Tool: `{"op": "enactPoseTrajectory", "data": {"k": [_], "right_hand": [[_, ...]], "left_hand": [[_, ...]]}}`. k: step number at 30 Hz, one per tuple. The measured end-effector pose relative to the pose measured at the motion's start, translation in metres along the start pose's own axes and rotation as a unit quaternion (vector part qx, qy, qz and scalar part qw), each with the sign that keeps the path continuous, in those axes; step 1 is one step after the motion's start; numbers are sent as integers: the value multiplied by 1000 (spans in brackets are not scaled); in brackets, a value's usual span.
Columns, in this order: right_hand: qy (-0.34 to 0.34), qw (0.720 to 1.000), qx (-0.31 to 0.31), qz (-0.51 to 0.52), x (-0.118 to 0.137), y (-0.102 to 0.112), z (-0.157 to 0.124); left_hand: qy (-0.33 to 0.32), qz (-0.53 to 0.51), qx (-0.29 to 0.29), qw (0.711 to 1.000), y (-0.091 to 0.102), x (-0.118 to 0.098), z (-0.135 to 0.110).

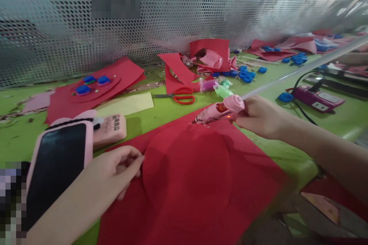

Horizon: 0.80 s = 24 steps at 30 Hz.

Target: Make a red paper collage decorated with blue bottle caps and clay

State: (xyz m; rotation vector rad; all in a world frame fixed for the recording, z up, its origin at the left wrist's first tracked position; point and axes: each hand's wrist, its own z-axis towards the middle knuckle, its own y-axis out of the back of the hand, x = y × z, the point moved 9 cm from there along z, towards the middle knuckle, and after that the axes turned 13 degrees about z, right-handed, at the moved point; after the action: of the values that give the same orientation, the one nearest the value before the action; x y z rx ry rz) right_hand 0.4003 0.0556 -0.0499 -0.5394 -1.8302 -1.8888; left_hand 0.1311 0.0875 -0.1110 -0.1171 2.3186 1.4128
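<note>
My right hand (pixel 255 116) is wrapped round a pink glue gun (pixel 220 110), with a long clear glue stick (pixel 287 78) running out of its back. The nozzle points left, at the far edge of a red paper circle (pixel 186 172). This circle lies on a larger red sheet (pixel 255 183) that reaches past the table's front edge. With thumb and fingers pinched together, my left hand (pixel 123 168) holds the circle's left edge. A small orange light glows on the gun. Whether the nozzle touches the paper I cannot tell.
Left of the sheet are a phone in a pink case (pixel 57 157) and a pink power strip (pixel 110 130). Red-handled scissors (pixel 182 95) lie behind it, near red paper scraps (pixel 179 69) and blue pieces (pixel 247 74). A purple power strip (pixel 317 97) stands right.
</note>
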Motion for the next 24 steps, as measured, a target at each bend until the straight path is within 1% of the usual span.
{"op": "enactPoseTrajectory", "data": {"k": [3, 7, 13, 17, 21, 24], "right_hand": [[1, 1000, 7, 13, -1, 1, -5], [-3, 1000, -1, 17, -3, 6, -12], [-1, 1000, -12, 9, -7, 12, -21], [0, 1000, -20, -1, -12, 14, -29], [8, 1000, -22, -2, -16, 16, -38], [10, 999, -34, -23, -18, 20, -44]], "left_hand": [[-2, 9, 1, 1000, -1, 4, 2], [-3, 18, 11, 1000, -4, 11, 8], [0, 4, 14, 1000, -6, 15, 12], [-1, 13, 11, 1000, -5, 10, 8], [4, 9, -25, 1000, 5, 1, 0], [6, 11, -28, 1000, 6, 0, 1]]}}
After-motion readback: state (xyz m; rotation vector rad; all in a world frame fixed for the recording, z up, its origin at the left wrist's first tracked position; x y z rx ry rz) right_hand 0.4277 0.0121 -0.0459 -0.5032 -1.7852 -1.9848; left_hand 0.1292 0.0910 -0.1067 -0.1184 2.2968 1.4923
